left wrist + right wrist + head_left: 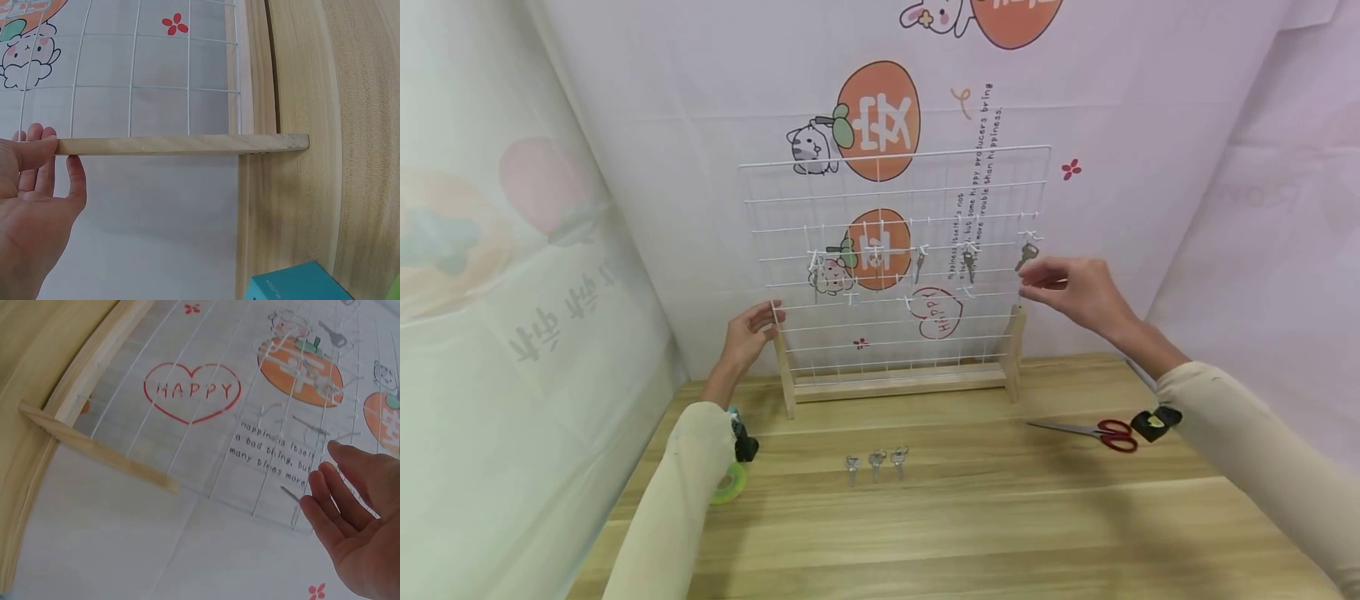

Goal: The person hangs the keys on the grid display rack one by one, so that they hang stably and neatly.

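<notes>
A white wire grid rack [895,323] stands upright on a wooden stand [895,386]. At its left end my left hand [749,335] grips the top of the wooden side post [181,145] between thumb and fingers. Several keys hang from white hooks in a row across the grid, including a key [921,265] near the middle. My right hand [1078,292] is at the right side, just below the rightmost hanging key [1027,255]. Its fingers are loosely bent with nothing held, as the right wrist view shows. Three keys [876,463] lie in a row on the table.
Red-handled scissors [1105,432] lie on the wooden table [955,533] at right. A green tape roll [728,483] and a teal box [300,284] are by my left forearm. Printed white cloth [685,108] hangs behind the rack and along both sides.
</notes>
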### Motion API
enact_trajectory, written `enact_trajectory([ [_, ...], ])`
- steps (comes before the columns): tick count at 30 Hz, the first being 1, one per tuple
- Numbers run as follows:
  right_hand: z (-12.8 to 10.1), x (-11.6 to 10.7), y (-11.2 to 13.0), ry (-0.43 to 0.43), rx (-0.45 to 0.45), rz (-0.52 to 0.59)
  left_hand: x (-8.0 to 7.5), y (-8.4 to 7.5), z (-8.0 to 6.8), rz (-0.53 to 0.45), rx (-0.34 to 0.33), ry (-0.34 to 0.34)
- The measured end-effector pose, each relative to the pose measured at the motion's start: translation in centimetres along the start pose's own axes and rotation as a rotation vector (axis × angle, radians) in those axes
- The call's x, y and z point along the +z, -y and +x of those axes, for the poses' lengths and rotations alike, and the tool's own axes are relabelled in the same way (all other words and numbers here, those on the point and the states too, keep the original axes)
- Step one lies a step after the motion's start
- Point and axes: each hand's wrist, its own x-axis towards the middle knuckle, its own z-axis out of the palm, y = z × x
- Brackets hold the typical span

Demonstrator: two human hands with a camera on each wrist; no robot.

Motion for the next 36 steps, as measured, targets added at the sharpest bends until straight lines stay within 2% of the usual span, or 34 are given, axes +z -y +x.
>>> enact_trajectory([
  [7,-0.9,2.3,1.0,0.05,-0.001,0.034,-0.1,0.1,0.1,-0.01,0.006,0.001],
  [15,-1.7,5.3,1.8,0.08,-0.061,0.121,0.0,-0.1,-0.1,-0.016,0.006,0.003],
  [26,-2.5,9.0,3.2,0.172,-0.035,0.188,0.1,-0.2,-0.1,-0.027,-0.005,0.0],
  [36,-2.6,12.4,4.8,0.225,-0.081,0.2,0.0,-2.2,-0.8,-0.065,-0.019,0.023],
])
